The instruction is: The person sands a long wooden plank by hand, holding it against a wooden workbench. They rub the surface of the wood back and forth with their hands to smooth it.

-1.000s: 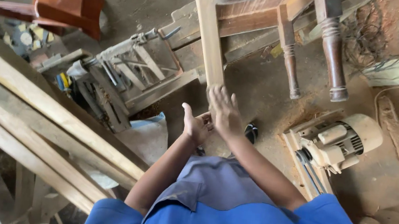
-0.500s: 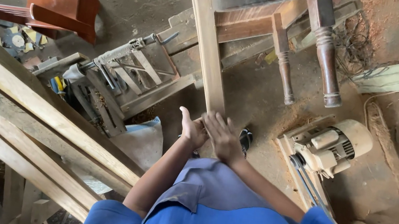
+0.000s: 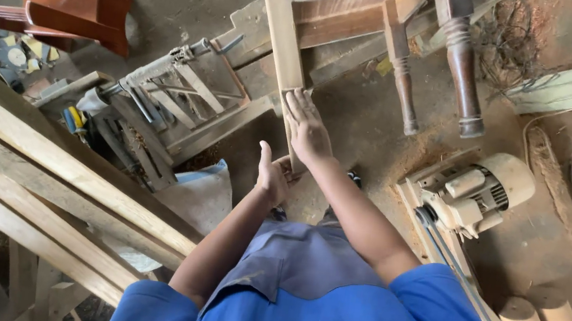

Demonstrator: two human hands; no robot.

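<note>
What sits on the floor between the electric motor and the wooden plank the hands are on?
In the head view, only sawdust-strewn floor lies between the electric motor and the wooden plank; the right hand rests on the plank, its forearm crossing nearer the person.
</note>
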